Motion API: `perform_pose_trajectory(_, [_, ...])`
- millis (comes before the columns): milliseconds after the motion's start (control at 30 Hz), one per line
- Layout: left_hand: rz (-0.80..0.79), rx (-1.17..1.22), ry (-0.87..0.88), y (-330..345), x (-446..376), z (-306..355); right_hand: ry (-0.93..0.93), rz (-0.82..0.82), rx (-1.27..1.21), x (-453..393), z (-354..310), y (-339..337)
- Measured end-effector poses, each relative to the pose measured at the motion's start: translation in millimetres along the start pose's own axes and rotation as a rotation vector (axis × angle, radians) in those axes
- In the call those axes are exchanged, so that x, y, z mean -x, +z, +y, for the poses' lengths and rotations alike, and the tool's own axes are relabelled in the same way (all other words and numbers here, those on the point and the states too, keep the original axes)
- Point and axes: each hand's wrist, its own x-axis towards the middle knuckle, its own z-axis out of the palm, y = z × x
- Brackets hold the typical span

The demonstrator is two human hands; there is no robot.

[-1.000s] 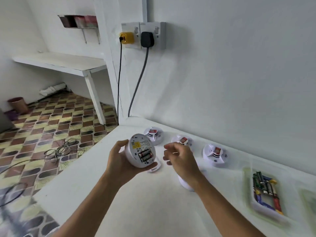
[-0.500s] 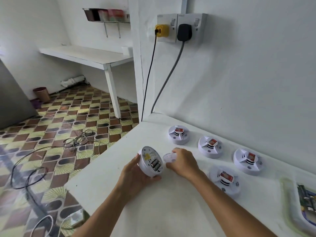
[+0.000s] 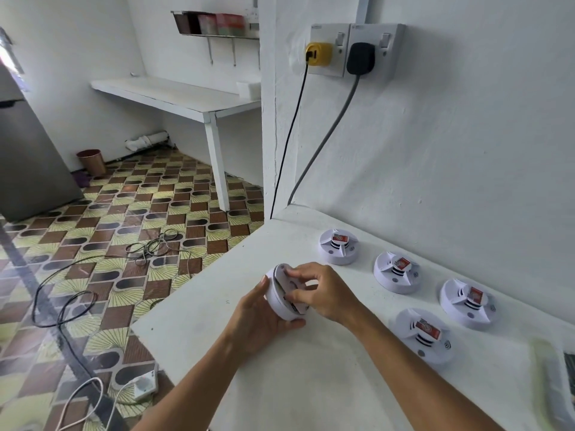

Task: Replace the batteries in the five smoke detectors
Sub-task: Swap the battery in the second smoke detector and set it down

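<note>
Left hand (image 3: 258, 312) cups a detector (image 3: 280, 301) above the counter (image 3: 280, 384) near its left edge. Right hand (image 3: 323, 293) pinches a cover (image 3: 292, 283) against its back. Four detectors (image 3: 396, 272) sit spaced along the wall.

White walls (image 3: 466, 135); patterned tile floor (image 3: 124, 219)

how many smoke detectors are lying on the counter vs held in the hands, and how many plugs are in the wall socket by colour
Smoke detectors lying on the counter: 4
Smoke detector held in both hands: 1
Yellow plug: 1
Black plug: 1
Total: 7
</note>
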Motion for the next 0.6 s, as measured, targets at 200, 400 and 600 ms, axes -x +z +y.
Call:
perform_pose_trajectory(200, [-0.018, 0.004, -0.01, -1.4, -0.7, -0.3, -0.016, -0.034, 0.071, 0.6, -5.0, -1.4])
perform_pose_trajectory(400, [-0.016, 0.026, -0.024, -4.4, -2.3, 0.0, -0.009, -0.044, 0.134, 3.9, -7.9, -3.6])
perform_pose_trajectory(600, [-0.044, -0.019, -0.025, -4.0, -2.4, 0.0, 0.06, -0.035, 0.19, -2.2, -16.7, -9.7])
